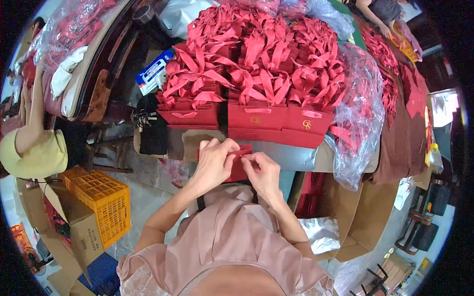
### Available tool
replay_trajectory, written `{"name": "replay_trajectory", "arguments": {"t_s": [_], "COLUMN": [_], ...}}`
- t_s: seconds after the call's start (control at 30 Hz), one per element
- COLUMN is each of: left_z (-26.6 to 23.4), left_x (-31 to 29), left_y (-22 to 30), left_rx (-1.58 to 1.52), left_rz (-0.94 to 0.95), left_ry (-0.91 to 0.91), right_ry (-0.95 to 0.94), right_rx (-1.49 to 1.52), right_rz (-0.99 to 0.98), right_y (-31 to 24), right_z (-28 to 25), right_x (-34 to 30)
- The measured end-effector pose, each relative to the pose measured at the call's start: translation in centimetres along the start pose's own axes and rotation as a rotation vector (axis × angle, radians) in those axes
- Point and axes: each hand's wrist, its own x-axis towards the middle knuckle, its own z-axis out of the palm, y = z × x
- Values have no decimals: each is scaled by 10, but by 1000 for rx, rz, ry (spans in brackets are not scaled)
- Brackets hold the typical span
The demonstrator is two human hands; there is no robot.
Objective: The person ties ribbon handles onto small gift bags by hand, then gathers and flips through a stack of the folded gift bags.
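Close in front of my body is a small red paper gift bag (238, 170), partly hidden by my fingers. My left hand (216, 159) is closed on its left side and upper edge, thumb and fingers bent inward. At its right edge my right hand (264, 171) pinches with thumb and forefinger; whatever lies between those fingertips is too small to make out. Just beyond, packed rows of red gift bags (256, 120) with pink-red ribbon handles (264, 64) stand on the table.
Clear plastic wrap (363, 113) with red ribbons hangs at the table's right. Below are an open cardboard box (365, 217) on the right and a yellow plastic crate (111, 207) on the left. A blue-and-white packet (154, 73) lies left of the bags. Other people's arms (37, 98) show left and far right.
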Motion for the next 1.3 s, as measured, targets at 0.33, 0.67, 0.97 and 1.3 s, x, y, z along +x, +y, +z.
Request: {"name": "replay_trajectory", "arguments": {"t_s": [0.33,0.67,0.97,1.3], "left_z": [12,4,-1,-9], "left_x": [5,10,15,25], "left_y": [10,11,8,4], "left_rx": [46,58,-57,-111], "left_rz": [79,59,-4,69], "left_ry": [20,17,-50,-193], "right_ry": [49,115,128,-21], "right_rx": [-54,-215,26,169], "right_rz": [1,-124,-152,-95], "right_y": [4,1,13,17], "right_z": [-3,5,4,-26], "right_x": [0,0,7,25]}}
